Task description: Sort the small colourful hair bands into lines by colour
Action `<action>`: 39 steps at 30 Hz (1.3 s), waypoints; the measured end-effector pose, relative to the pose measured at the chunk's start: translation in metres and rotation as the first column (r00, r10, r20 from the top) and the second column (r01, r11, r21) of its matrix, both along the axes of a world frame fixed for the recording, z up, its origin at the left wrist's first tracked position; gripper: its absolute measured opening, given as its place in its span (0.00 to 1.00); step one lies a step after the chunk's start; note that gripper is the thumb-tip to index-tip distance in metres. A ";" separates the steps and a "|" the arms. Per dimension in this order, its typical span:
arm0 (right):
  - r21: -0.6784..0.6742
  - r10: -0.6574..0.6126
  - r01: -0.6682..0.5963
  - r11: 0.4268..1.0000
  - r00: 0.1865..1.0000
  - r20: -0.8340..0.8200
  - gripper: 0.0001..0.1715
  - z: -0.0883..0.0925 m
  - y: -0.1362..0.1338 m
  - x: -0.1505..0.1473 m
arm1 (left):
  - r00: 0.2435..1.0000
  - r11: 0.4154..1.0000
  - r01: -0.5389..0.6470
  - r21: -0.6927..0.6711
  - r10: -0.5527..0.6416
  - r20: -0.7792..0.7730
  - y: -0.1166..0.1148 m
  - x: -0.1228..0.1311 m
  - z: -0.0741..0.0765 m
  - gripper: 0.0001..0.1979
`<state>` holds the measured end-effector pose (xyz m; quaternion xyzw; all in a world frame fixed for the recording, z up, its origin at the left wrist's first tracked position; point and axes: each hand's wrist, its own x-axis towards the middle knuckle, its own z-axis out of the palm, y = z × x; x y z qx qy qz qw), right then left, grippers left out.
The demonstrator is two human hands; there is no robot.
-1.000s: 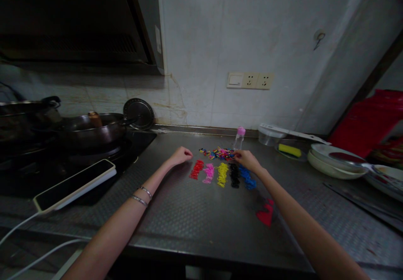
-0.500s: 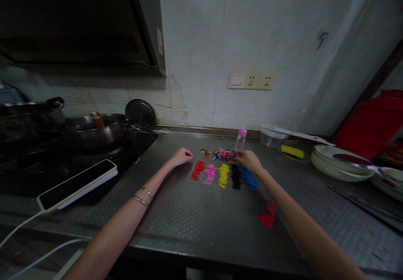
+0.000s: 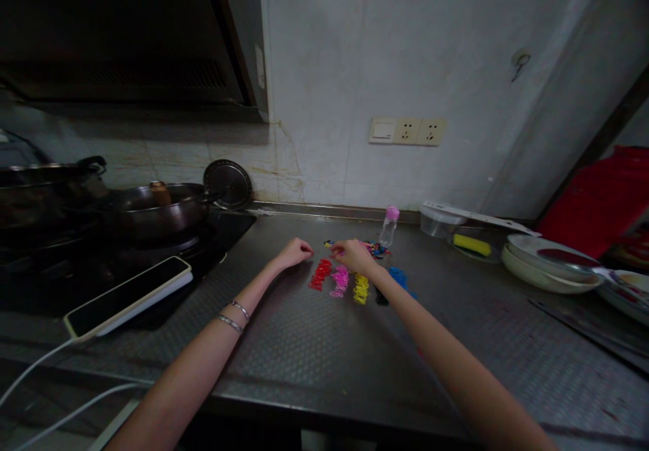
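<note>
Small coloured loops that look like rubber bands lie sorted in groups on the metal counter: red bands (image 3: 320, 274), pink bands (image 3: 340, 280), yellow bands (image 3: 360, 289), black bands (image 3: 381, 297) and blue bands (image 3: 399, 278). Behind them is a mixed pile of bands (image 3: 376, 249), partly covered by my right hand (image 3: 353, 257). That hand is pinched just above the far end of the red group; what is between its fingertips is too small to make out. My left hand (image 3: 295, 253) rests left of the red bands, fingers curled together, their contents hidden. My right forearm covers part of the black and blue groups.
A clear bottle with a pink cap (image 3: 390, 224) stands behind the pile. To the right are a plastic tub (image 3: 440, 221), a yellow sponge (image 3: 472, 245) and stacked bowls (image 3: 547, 268). On the left lie a phone (image 3: 129, 295) with a cable and a pan (image 3: 157, 214) on the stove.
My right hand has moved left, from the right end of the mixed pile to above the red group. My forearm now hides most of a red piece on the counter. My left hand stays put.
</note>
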<state>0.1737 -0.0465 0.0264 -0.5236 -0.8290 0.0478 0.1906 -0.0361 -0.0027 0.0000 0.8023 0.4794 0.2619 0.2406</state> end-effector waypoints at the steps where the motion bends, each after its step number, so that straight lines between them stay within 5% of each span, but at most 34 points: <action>1: 0.002 0.011 -0.011 1.000 1.000 0.004 0.18 -0.001 0.000 -0.005 | 1.000 1.000 0.002 0.000 -0.002 0.001 0.000 0.000 0.000 0.14; 9: 0.028 0.042 -0.042 0.999 0.999 -0.015 0.18 -0.002 -0.002 -0.002 | 1.000 1.000 0.009 0.001 -0.009 0.007 0.003 -0.002 -0.003 0.15; 17: 0.012 -0.105 0.108 0.994 0.981 -0.166 0.15 0.001 -0.026 0.080 | 1.000 1.000 -0.015 -0.005 0.015 -0.006 0.003 -0.003 -0.005 0.14; 25: -0.033 -0.356 0.356 0.934 0.915 -0.189 0.17 -0.028 -0.038 0.150 | 0.998 0.999 -0.050 0.021 0.051 -0.027 0.002 0.001 -0.004 0.13; 39: -0.003 -0.400 0.402 0.916 0.910 -0.109 0.16 -0.034 -0.053 0.152 | 0.981 0.984 -0.130 0.120 0.145 -0.129 0.030 0.031 0.002 0.12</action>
